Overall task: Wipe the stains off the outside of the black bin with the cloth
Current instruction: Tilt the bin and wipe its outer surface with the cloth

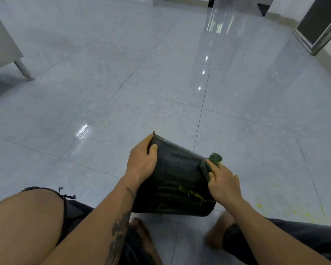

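Note:
The black bin (177, 175) lies tipped on its side on the tiled floor between my knees, its rim pointing away from me. Yellow-green streaks (187, 194) run across its near, lower side. My left hand (141, 161) grips the bin's far left rim, thumb over the edge. My right hand (223, 183) presses a dark green cloth (211, 163) against the bin's right side near the rim; part of the cloth bunches up above my fingers.
Yellow spatter (287, 209) dots the floor tiles to the right of the bin. My bare feet (141, 232) rest just below it. A white furniture leg (23, 68) stands at the far left and a framed panel (317, 23) leans at the far right.

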`<state>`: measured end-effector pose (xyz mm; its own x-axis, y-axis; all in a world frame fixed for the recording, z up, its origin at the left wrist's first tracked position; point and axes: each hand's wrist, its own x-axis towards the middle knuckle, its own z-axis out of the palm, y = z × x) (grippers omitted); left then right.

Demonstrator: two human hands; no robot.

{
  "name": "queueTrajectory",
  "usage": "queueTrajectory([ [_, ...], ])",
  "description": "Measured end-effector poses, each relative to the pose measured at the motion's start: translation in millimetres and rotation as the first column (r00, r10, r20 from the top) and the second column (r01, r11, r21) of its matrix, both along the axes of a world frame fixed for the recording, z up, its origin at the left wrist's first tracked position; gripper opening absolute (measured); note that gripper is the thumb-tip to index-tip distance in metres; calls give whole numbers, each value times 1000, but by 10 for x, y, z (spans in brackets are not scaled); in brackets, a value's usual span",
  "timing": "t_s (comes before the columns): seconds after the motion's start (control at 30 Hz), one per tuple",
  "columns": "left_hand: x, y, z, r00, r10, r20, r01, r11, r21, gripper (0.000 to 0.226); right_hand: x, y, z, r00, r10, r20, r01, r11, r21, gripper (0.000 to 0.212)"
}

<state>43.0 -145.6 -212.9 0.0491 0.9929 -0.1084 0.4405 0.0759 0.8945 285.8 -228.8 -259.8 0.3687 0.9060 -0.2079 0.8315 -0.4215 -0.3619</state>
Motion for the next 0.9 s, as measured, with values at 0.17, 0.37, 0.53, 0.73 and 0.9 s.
queueTrajectory([
  [0.17,-57,-326,-63,999,39,-12,-38,999,30,40,-48,153,75,992,-126,-10,125,991,-42,54],
  [0.37,31,-263,-17,969,78,-233,-93,994,-54,38,-362,-114,69,990,139,-38,-133,982,132,56],
  [0.53,132,119,177,922,-11,-386,-70,978,-196,46,-242,-397,-72,960,281,5,-278,944,179,59],
  [0.73,130,177,243,995,20,-93,-27,997,-76,34,78,-546,-32,999,-7,-36,11,994,107,53],
  [0.9,12,-126,109,992,71,-104,-58,991,119,34,78,-386,0,991,-95,-92,104,990,99,52],
])
